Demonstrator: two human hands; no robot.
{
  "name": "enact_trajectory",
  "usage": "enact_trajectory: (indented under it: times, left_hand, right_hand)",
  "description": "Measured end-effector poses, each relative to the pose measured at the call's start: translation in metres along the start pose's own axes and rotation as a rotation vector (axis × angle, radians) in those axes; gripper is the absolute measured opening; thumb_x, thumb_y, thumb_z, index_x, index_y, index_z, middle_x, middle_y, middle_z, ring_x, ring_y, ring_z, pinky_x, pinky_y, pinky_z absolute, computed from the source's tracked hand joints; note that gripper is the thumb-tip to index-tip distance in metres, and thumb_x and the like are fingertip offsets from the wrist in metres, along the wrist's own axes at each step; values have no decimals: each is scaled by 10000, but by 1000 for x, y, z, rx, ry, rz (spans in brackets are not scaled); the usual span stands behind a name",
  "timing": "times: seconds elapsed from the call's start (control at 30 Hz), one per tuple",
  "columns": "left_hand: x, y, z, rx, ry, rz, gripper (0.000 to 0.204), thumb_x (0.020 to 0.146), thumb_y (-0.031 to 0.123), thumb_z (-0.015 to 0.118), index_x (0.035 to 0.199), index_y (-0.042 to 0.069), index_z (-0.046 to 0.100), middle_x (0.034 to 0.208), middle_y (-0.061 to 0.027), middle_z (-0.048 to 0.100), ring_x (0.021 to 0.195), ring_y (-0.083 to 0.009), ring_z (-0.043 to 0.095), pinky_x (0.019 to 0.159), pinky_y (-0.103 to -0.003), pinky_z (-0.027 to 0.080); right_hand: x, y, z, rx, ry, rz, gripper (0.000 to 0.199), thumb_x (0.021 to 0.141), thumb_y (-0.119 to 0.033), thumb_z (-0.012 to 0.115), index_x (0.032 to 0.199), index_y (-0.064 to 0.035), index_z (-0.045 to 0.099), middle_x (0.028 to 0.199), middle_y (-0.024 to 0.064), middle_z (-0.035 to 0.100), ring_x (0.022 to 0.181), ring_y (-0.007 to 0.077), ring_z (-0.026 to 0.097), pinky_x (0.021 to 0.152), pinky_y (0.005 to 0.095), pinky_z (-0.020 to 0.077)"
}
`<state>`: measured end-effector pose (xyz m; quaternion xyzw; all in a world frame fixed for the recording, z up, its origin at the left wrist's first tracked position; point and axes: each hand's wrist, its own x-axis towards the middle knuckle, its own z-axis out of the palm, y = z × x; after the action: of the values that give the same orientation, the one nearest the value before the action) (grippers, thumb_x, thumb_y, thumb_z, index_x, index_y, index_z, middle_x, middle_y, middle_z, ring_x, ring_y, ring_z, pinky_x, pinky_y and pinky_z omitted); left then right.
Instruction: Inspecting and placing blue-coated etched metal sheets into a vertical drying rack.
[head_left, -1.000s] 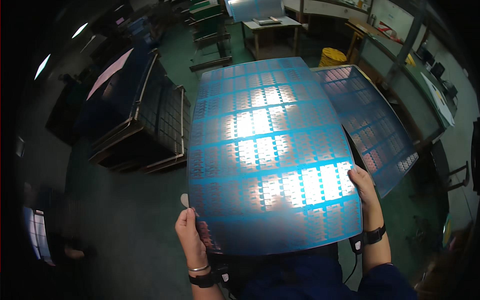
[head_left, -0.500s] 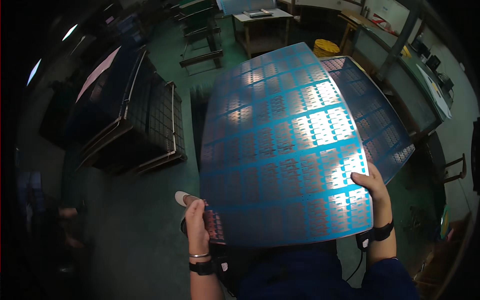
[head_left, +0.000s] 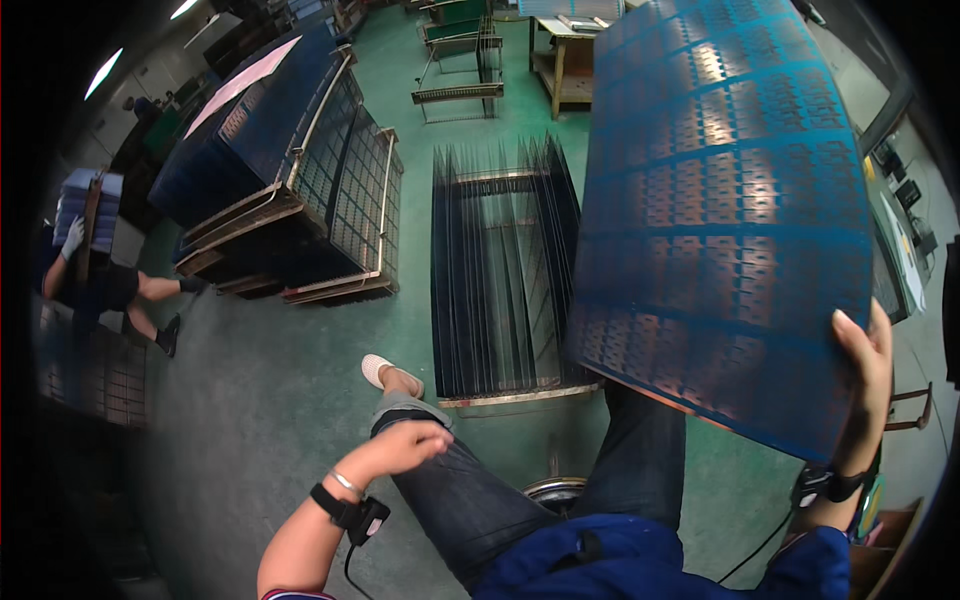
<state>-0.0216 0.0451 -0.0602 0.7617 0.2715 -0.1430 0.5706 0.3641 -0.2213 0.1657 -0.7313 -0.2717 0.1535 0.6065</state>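
Observation:
A large blue circuit board panel [head_left: 715, 240] with rows of copper-coloured patterns is held up, tilted, on the right. My right hand [head_left: 868, 365] grips its right edge near the lower corner, thumb on the front face; the other fingers are mostly behind it. Over my left thigh, my left hand [head_left: 405, 447] is apart from the panel, its fingers loosely curled together with nothing in them. Between my feet and the far table, a low rack [head_left: 520, 392] stands on the floor, holding several thin dark panels [head_left: 460, 290] on edge. The tilted panel partly overlaps the rack's right side.
A stack of dark panels in wire racks [head_left: 345, 220] stands at left, a pink sheet [head_left: 243, 85] on top. At far left, a person's gloved hand [head_left: 74, 236] is at a blue-grey stack [head_left: 90, 205]. Beyond are an empty metal rack [head_left: 458, 95] and a wooden table [head_left: 565, 65].
My left hand has let go of the panel's lower left corner and dropped over my thigh. My right hand has swung the panel rightward, uncovering the rack of upright panels.

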Motion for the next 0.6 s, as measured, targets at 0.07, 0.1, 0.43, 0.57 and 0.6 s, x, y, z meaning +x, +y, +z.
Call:
enact_trajectory:
  times: [0.07, 0.1, 0.43, 0.57, 0.6]
  left_hand:
    - [40, -5, -9, -72, 170, 188, 207, 886, 111, 505, 1030, 4, 608, 887, -81, 655, 817, -149, 611, 776, -282, 476]
    - [65, -4, -9, -158, 262, 264, 198, 886, 109, 500, 1014, 8, 612, 880, -87, 655, 822, -157, 617, 781, -288, 477]
    - [216, 26, 63, 116, 1004, 372, 239, 807, 1, 523, 1030, 34, 602, 1161, -155, 559, 1116, -329, 500, 972, -382, 394]
    - [219, 14, 78, 311, 892, 254, 313, 815, 44, 555, 1126, 75, 576, 1335, -133, 437, 1261, -312, 376, 1041, -403, 317]
    - [217, 11, 79, 312, 885, 249, 313, 815, 44, 555, 1126, 75, 576, 1335, -133, 437, 1261, -312, 376, 1041, -403, 317]
  right_hand:
    - [12, 14, 26, -6, -54, -26, 312, 833, -92, 585, 1117, 26, 531, 962, 61, 605, 831, 113, 562, 742, 232, 442]
    - [18, 24, 37, -35, -112, -38, 304, 842, -91, 580, 1119, 23, 530, 958, 52, 605, 826, 108, 558, 739, 229, 440]
    - [15, 164, 175, -308, -272, -91, 406, 861, -76, 510, 1244, 44, 456, 862, 201, 647, 767, 222, 657, 689, 298, 501]
    - [7, 177, 198, -322, -337, -30, 401, 858, -65, 513, 1238, 47, 457, 917, 260, 625, 866, 311, 649, 759, 333, 498]
    - [7, 176, 200, -353, -325, -2, 400, 857, -56, 509, 1240, 46, 455, 931, 275, 616, 900, 335, 638, 777, 341, 496]
